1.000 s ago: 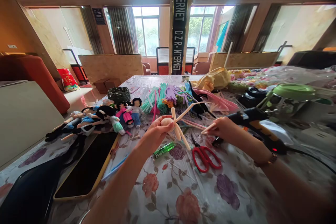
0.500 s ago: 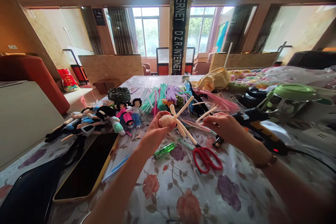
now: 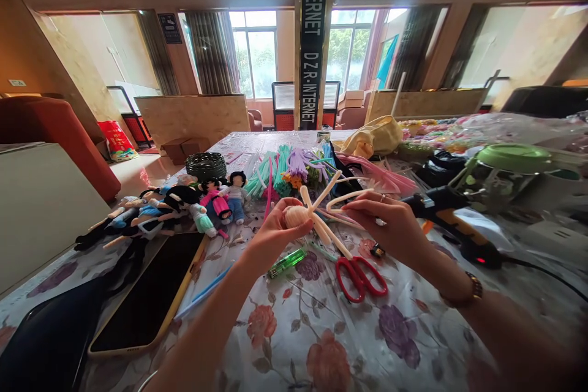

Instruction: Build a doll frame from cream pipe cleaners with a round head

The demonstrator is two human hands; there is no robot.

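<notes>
My left hand [image 3: 271,229] is closed round the rounded head of a cream pipe-cleaner doll [image 3: 296,215], whose thin limbs stick out toward the right. In my right hand [image 3: 390,220], the fingertips pinch a cream pipe cleaner [image 3: 335,198] bent into a narrow U. Its curved end points at the doll, close to the limbs; whether they touch I cannot tell. Below the doll lie red-handled scissors [image 3: 358,278], their blades partly hidden by a limb. A green lighter [image 3: 287,262] rests on the flowered tablecloth under my left hand.
Finished dolls [image 3: 236,196] are heaped at the left, near a phone [image 3: 151,294] and a coil of dark wire [image 3: 206,165]. Bundles of coloured pipe cleaners [image 3: 275,168] lie behind my hands. To the right is a glue gun [image 3: 463,233] with a lit red light and a cord.
My right hand has moved left, bringing the bent pipe cleaner nearer the doll. The left hand and doll have shifted slightly right. A small black piece beneath the right hand shows more fully.
</notes>
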